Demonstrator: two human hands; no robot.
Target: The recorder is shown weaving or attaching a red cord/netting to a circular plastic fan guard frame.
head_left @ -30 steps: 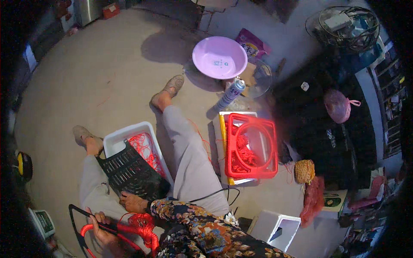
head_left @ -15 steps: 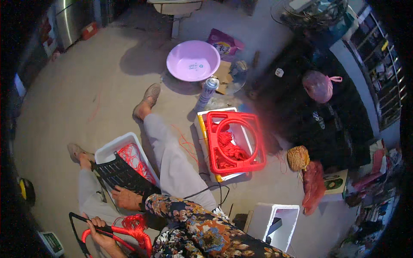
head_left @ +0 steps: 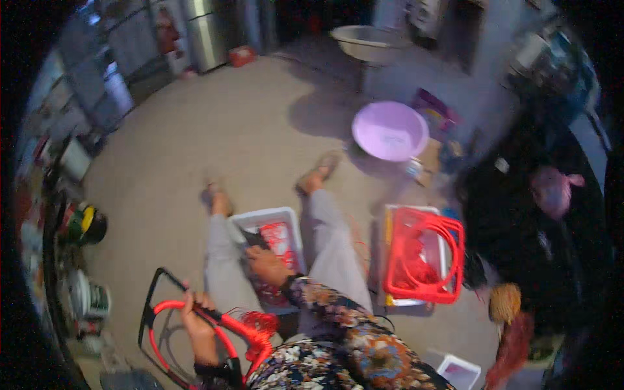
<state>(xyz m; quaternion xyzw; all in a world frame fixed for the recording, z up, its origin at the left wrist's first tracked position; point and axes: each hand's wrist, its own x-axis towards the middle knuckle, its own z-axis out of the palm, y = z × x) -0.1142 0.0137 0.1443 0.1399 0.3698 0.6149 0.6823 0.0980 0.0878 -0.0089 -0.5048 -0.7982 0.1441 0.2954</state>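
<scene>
My left hand (head_left: 200, 328) is wrapped round a red-and-black tubular frame (head_left: 227, 323) at the lower left, with its black end sticking out past my fingers. A bunch of thin red cord (head_left: 260, 320) hangs at the frame's right side. Between my legs stands a white plastic tray (head_left: 297, 227) with red cord (head_left: 278, 239) inside. Over the tray's left part, my right hand (head_left: 268, 264) grips a dark slatted panel (head_left: 256, 238), now seen narrow and blurred. Its fingertips are smeared by motion.
Right of my leg, a red square frame with a round opening (head_left: 398, 286) lies on a white box of red cord. A lilac basin (head_left: 389, 133) stands farther off. Black cloth (head_left: 507, 214) covers the right side; buckets (head_left: 90, 296) line the left.
The whole view has swung left, so things appear farther right. The black panel, earlier broad across the tray, now shows narrow under my right hand. My left hand keeps hold of the red-and-black frame.
</scene>
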